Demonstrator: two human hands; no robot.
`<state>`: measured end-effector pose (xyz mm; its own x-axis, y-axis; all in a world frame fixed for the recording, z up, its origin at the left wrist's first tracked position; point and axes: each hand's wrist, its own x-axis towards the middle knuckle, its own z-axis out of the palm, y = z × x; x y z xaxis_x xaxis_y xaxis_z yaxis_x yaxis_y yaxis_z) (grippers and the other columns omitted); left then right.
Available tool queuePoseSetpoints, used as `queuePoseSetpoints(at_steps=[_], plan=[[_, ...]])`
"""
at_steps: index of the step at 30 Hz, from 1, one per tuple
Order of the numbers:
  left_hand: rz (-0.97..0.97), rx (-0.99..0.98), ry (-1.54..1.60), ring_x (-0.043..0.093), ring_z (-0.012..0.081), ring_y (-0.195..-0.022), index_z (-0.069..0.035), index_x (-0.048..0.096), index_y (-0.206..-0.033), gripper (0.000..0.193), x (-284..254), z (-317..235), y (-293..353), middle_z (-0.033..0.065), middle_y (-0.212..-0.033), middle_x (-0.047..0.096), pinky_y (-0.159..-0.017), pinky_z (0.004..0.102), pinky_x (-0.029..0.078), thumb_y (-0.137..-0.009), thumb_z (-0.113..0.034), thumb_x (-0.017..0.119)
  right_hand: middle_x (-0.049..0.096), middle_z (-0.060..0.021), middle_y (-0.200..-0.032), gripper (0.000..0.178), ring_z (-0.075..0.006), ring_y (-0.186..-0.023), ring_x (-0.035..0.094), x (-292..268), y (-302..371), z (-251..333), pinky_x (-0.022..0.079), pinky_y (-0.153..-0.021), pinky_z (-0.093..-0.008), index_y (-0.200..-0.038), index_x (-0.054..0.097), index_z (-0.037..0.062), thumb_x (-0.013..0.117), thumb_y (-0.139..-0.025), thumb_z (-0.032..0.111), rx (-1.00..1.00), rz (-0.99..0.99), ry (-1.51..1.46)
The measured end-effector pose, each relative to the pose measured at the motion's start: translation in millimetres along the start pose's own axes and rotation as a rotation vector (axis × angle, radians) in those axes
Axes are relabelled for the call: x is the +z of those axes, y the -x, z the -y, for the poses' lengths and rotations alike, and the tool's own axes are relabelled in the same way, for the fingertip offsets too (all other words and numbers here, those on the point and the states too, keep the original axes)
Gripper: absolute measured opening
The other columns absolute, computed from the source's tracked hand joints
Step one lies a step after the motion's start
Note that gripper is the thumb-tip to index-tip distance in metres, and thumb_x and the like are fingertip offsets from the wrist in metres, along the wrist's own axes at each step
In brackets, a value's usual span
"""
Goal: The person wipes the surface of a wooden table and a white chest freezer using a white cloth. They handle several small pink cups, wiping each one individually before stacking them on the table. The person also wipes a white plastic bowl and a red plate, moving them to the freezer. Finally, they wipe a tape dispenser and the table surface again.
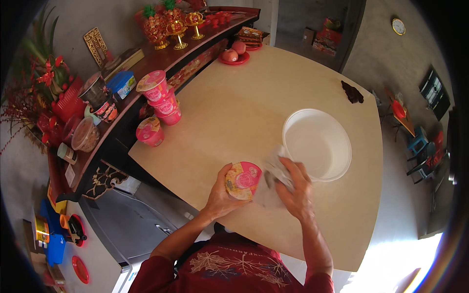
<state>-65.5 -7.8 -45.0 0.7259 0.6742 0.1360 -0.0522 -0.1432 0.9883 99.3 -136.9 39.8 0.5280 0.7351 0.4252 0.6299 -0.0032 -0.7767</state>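
My left hand [217,199] is closed round a pink and yellow instant noodle cup [243,180], its printed lid turned up towards me. Just to the right, my right hand [297,191] grips a whitish cloth [278,172], blurred by motion. A small gap shows between cloth and cup. Beyond my right hand a round white plastic tub [309,141] stands on the table, with nothing visible inside. Several matching pink cups [165,105] are stacked at the table's left edge, and a single pink cup [150,132] sits just in front of them.
The beige table [244,102] carries a red plate [239,59] of pinkish fruit at its far end and a dark crumpled thing [352,92] at far right. Along the left runs a dark wooden altar [183,68] with gold stands, jars and a blue box [121,83].
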Motion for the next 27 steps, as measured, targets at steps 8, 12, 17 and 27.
queuePoseSetpoints(at_steps=[8, 12, 17, 27], plan=[[0.086, -0.019, 0.135, 0.054, 0.0212, -0.111, -0.003, 0.037, -0.134, 0.09, -11, 23, -7, 0.011, -0.125, 0.052, -0.095, 0.0338, 0.044, -0.061, -0.018, 0.087, 0.05, -0.0162, -0.119, 0.053, -0.0367, -0.103, 0.05, 61, -11, 16, 0.045, -0.083, -0.0473, -0.119, 0.06, 0.0071, 0.073, -0.068, 0.014, -0.365, 0.297, 0.404], [0.034, -0.048, 0.375, 0.056, 0.0209, -0.108, -0.006, 0.04, -0.131, 0.065, -5, 54, 2, 0.0086, -0.121, 0.054, -0.091, 0.0339, 0.047, -0.076, -0.014, 0.074, 0.05, -0.0152, -0.119, 0.056, -0.0363, -0.104, 0.05, 67, 0, 19, 0.047, -0.082, -0.0465, -0.119, 0.06, 0.0101, 0.075, -0.065, 0.013, -0.534, 0.443, 0.348], [-0.075, 0.108, 0.03, 0.046, 0.026, -0.121, -0.007, 0.037, -0.135, 0.07, 3, 90, 13, 0.0112, -0.123, 0.051, -0.101, 0.039, 0.039, -0.076, -0.021, 0.073, 0.054, -0.0103, -0.113, 0.038, -0.0334, -0.098, 0.054, 101, -19, 16, 0.05, -0.073, -0.0475, -0.102, 0.065, 0.0106, 0.068, -0.064, 0.008, -0.526, 0.421, 0.313], [-0.007, -0.022, -0.144, 0.049, 0.0322, -0.115, -0.007, 0.039, -0.134, 0.101, -8, 30, -8, 0.0152, -0.124, 0.055, -0.1, 0.0414, 0.036, -0.05, -0.031, 0.089, 0.057, -0.0094, -0.106, 0.037, -0.0323, -0.093, 0.054, 89, -36, -21, 0.048, -0.074, -0.0444, -0.098, 0.069, 0.0151, 0.066, -0.062, 0.007, -0.254, -0.017, 0.562]])
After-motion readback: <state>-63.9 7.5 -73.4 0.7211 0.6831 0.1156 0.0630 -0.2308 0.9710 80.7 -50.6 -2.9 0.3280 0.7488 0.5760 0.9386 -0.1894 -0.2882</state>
